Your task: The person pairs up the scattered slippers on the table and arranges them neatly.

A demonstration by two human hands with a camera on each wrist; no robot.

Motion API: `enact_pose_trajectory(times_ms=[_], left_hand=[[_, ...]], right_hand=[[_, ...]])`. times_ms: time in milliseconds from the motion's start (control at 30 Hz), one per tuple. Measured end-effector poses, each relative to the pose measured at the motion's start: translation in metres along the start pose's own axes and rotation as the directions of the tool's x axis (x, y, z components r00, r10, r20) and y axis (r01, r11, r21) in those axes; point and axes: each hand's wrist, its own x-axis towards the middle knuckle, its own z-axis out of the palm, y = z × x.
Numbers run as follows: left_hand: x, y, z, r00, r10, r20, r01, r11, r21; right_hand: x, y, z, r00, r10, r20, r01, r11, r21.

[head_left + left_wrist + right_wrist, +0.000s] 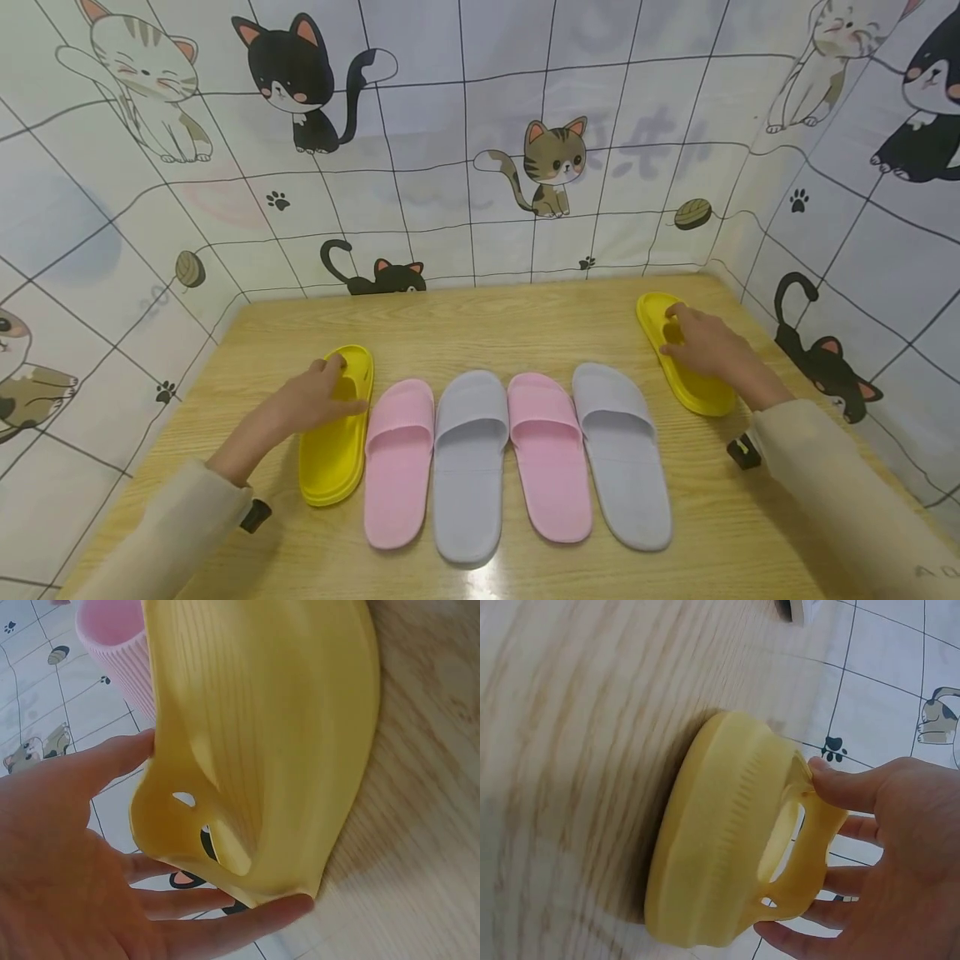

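Observation:
A yellow slipper (328,467) lies at the left end of a row on the table. My left hand (307,398) holds it from above; in the left wrist view thumb and fingers span its strap (154,817). Farther back on the right is a second yellow slipper (708,396), set apart from the row and angled. Across its strap (814,851), my right hand (701,342) grips with the thumb on one edge and fingers on the other. Between the hands stand a pink slipper (393,500), a grey slipper (468,500), another pink slipper (555,492) and another grey slipper (630,500).
Under the slippers is a wood-grain table (480,321). A white cloth (427,183) printed with cats and grid lines rises along its back and both sides. Small black devices sit under both wrists, the right one (744,452) close over the table.

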Motion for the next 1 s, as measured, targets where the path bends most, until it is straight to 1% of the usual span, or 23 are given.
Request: enact_pose_trajectory(times_ms=[133,300,400,533,567,733,833,1000], left_hand=[[-0.002,0.003,0.002,0.999,-0.033,0.026,0.033,0.999,0.013],[-0.007,0.008,0.002,0.998,-0.046,0.045,0.045,0.999,0.022],[-0.009,0.009,0.003,0.994,-0.073,0.077,0.074,0.997,-0.016],[-0.012,0.011,0.004,0.985,-0.114,0.127,0.124,0.99,-0.07],[-0.012,0.011,0.004,0.984,-0.117,0.132,0.127,0.989,-0.072],[-0.013,0.011,0.003,0.986,-0.102,0.134,0.111,0.992,-0.057],[-0.013,0.011,0.003,0.99,-0.083,0.118,0.088,0.996,-0.033],[-0.011,0.01,0.004,0.996,-0.055,0.076,0.054,0.998,0.012]], right_hand=[[0.005,0.002,0.002,1.0,0.003,-0.013,-0.004,1.0,-0.005],[0.011,0.002,0.004,0.998,0.036,-0.044,-0.035,0.999,0.014],[0.014,0.003,0.005,0.996,0.048,-0.072,-0.047,0.999,0.02],[0.019,0.004,0.007,0.994,0.04,-0.102,-0.04,0.999,0.002],[0.02,0.004,0.007,0.994,0.041,-0.105,-0.041,0.999,0.004],[0.026,0.004,0.009,0.994,0.061,-0.093,-0.059,0.998,0.021],[0.029,0.005,0.01,0.994,0.077,-0.073,-0.075,0.997,0.033],[0.034,0.007,0.012,0.995,0.075,-0.063,-0.073,0.997,0.033]])
